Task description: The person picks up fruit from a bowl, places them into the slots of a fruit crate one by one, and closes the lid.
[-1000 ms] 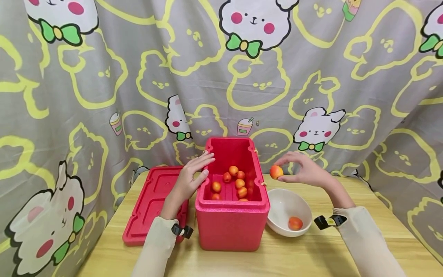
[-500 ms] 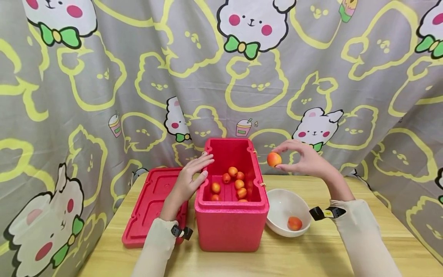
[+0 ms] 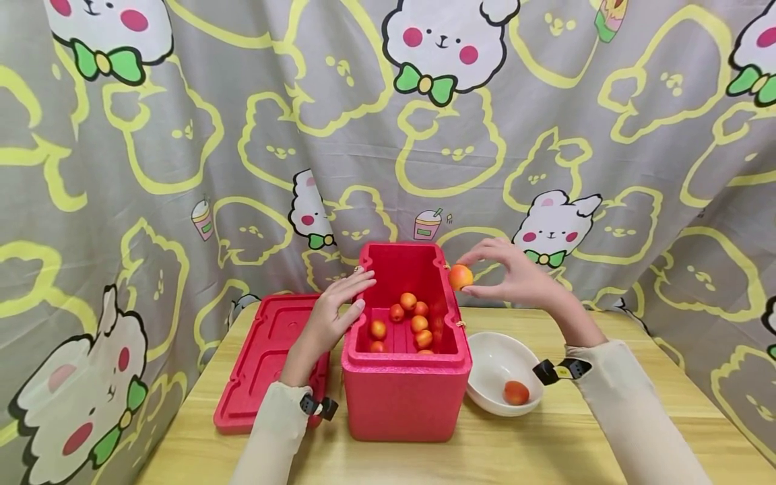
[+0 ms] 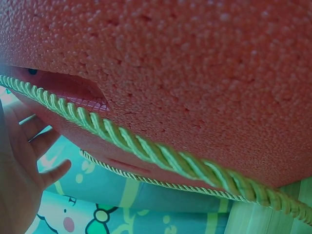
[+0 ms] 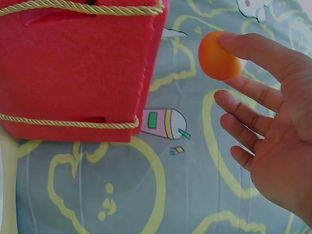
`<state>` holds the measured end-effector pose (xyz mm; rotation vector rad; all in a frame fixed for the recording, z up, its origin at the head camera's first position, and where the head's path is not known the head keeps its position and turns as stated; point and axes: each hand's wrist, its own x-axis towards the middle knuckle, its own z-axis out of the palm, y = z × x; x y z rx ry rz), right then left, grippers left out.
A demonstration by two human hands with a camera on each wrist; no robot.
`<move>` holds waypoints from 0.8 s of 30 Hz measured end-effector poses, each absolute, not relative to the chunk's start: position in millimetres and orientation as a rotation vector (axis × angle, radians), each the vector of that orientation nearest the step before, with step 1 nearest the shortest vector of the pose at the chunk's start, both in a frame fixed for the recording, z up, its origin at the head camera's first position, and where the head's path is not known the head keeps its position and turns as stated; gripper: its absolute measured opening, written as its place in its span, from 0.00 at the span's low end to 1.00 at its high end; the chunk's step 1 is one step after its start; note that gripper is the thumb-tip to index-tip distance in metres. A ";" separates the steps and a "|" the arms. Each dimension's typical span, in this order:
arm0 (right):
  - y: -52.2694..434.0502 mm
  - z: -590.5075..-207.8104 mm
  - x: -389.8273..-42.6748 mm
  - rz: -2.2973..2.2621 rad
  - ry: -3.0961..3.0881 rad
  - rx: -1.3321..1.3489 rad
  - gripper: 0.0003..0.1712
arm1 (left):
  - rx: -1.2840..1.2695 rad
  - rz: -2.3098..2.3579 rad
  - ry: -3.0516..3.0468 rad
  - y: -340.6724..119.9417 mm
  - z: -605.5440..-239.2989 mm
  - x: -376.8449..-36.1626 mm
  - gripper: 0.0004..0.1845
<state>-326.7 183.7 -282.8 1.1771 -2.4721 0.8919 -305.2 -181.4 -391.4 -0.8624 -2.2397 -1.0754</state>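
Observation:
Between thumb and fingertips, my right hand (image 3: 512, 273) pinches an orange-red fruit, apricot-like (image 3: 461, 277), at the right rim of a red foam box (image 3: 406, 404). The right wrist view shows the same fruit (image 5: 219, 56) held by thumb and index finger, with the other fingers spread. Several similar fruits (image 3: 419, 324) lie on the floor of the uncovered box. My left hand (image 3: 336, 306) rests with extended fingers at the box's left rim. In the left wrist view, the left hand (image 4: 19, 165) appears beside the box's outer wall (image 4: 204, 73).
A white bowl (image 3: 488, 364) right of the box holds one reddish fruit (image 3: 516, 393). The red lid (image 3: 242, 387) lies on the wooden table (image 3: 545, 451) at left. Twisted yellow rope (image 4: 146, 146) runs along the box's side. A patterned curtain (image 3: 358, 148) hangs behind.
My right hand has risen and moved left with the fruit, from above the bowl to the box's right rim. The left hand stays in place.

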 end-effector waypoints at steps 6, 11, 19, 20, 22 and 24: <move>167.9 -280.5 -320.7 0.840 -2.413 1.208 0.23 | -0.864 -1.067 -2.238 -181.5 -391.3 -305.2 0.26; 158.2 -280.4 -317.8 0.771 -2.387 1.234 0.24 | -0.868 -1.066 -2.243 -180.7 -391.5 -304.8 0.25; 145.9 -281.3 -317.3 0.683 -2.379 1.266 0.26 | -0.861 -1.056 -2.239 -181.2 -391.3 -305.2 0.26; 144.4 -281.4 -317.3 0.674 -2.381 1.271 0.26 | -0.862 -1.055 -2.239 -181.3 -391.2 -305.2 0.25; 141.0 -281.2 -317.0 0.650 -2.385 1.282 0.26 | -0.864 -1.056 -2.237 -181.3 -391.0 -305.0 0.25; 137.4 -280.7 -316.5 0.626 -2.394 1.293 0.25 | -0.866 -1.056 -2.235 -181.2 -390.6 -305.0 0.25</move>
